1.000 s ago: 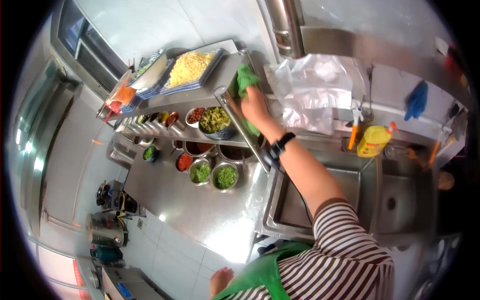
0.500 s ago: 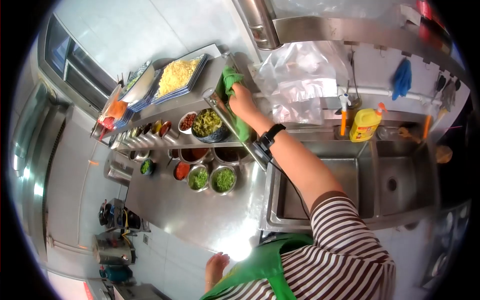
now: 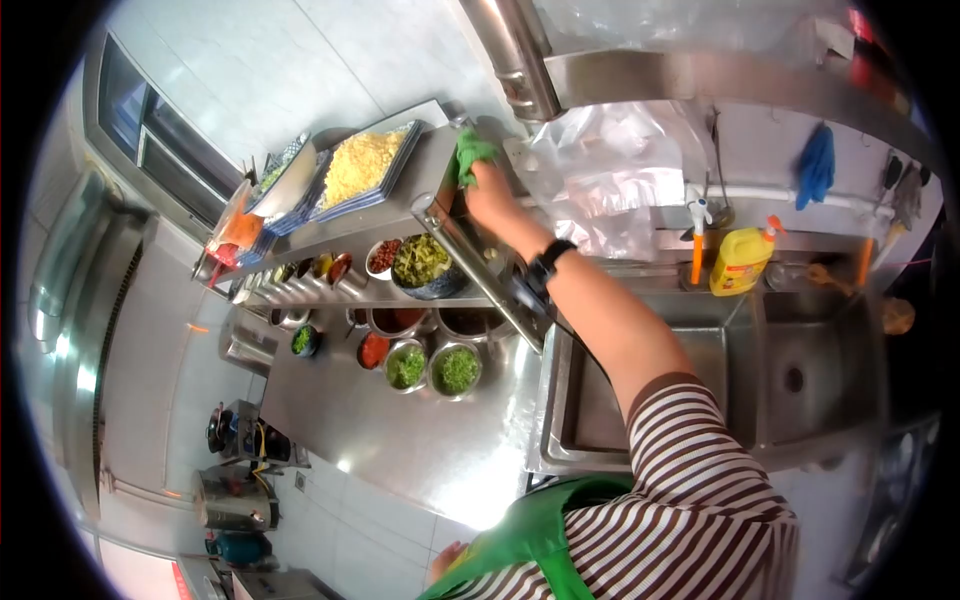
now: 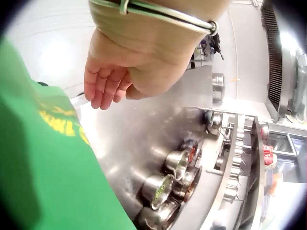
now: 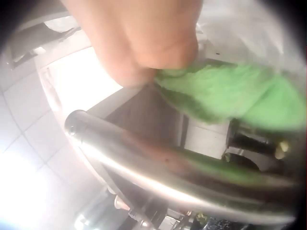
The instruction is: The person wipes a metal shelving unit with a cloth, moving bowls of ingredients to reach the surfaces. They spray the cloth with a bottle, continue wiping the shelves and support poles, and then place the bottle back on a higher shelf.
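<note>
My right hand (image 3: 494,205) grips a green cloth (image 3: 472,155) at the right end of the steel upper shelf (image 3: 434,160). Close by in the right wrist view runs a round steel post (image 5: 139,165), with the cloth (image 5: 230,93) spread out beyond it. The fingertips are hidden there under the blurred hand. Down beside the green apron (image 4: 53,158), my left hand (image 4: 124,72) hangs with its fingers loosely bent and holds nothing. Only a bit of that left hand (image 3: 447,560) shows past the apron in the head view.
On the upper shelf stands a tray of yellow shreds (image 3: 362,168) beside a white bowl (image 3: 285,180). Below are a bowl of pickled greens (image 3: 427,265) and metal pots of chopped greens (image 3: 456,370). A sink (image 3: 700,360) and a yellow bottle (image 3: 742,262) are at the right.
The right hand has shifted slightly toward the far end of the shelf with the cloth; the cloth's hanging tail no longer shows below it. The left hand has sunk lower behind the apron.
</note>
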